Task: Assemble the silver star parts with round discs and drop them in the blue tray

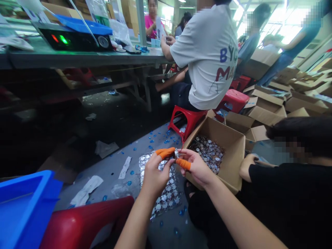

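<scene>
In the middle of the view, my left hand [154, 173] and my right hand [195, 166] meet with fingers closed around a small silvery part [176, 153]. A thin red wire seems to rise from it; its exact kind is too small to tell. Orange finger covers sit on fingers of both hands. Beneath my hands on the floor lies a clear tray [169, 197] with rows of shiny silver pieces. Just beyond my right hand stands an open cardboard box [230, 138] with a heap of small metallic pieces [209, 152] inside.
A blue bin [26, 204] and a red stool [77, 221] are close at the lower left. A co-worker in black [290, 193] crouches at right; another in a white shirt [207, 58] sits at the workbench [90, 58]. Open cartons [269, 107] fill the right; blue scraps litter the floor.
</scene>
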Demonstrator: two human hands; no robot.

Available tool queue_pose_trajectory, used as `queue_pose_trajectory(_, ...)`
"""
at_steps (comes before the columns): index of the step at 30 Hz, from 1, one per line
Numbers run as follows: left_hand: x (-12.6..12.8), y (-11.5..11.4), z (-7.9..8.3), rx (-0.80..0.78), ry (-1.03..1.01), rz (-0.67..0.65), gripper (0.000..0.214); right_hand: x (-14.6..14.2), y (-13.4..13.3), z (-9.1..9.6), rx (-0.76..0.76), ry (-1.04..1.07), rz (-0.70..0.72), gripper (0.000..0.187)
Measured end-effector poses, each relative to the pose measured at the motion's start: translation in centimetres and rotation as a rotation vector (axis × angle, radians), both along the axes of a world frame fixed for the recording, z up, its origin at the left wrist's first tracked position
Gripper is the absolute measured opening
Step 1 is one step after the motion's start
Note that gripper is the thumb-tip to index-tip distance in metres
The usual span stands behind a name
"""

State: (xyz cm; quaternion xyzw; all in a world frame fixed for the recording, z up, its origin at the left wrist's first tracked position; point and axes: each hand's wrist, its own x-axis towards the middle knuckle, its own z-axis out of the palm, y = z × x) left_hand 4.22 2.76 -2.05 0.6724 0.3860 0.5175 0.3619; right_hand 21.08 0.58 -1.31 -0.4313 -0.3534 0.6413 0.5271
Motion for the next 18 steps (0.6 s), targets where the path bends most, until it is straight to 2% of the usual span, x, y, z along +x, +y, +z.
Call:
queue_pose_trajectory(4, -0.3, 0.3, 0.1, -0.01, -0.003, -0.048, 0.023, 0.1, -0.1, -0.1, -0.032, -0.003, 0.014, 0.055)
queue_pose_trajectory(10, -1.0, -0.4, 0.4, 0.168, 0.105, -0.033, 0.022, 0.1, -0.8, -0.1, -0.138, -0.021, 0.076, 0.058)
queue_pose_trajectory(18, -0.8, -1.2, 0.7, 0.267, 0.127, -0.035, 0.025, 0.5, -1.2, 1.0, -0.262, -0.02, 0.153, 0.055)
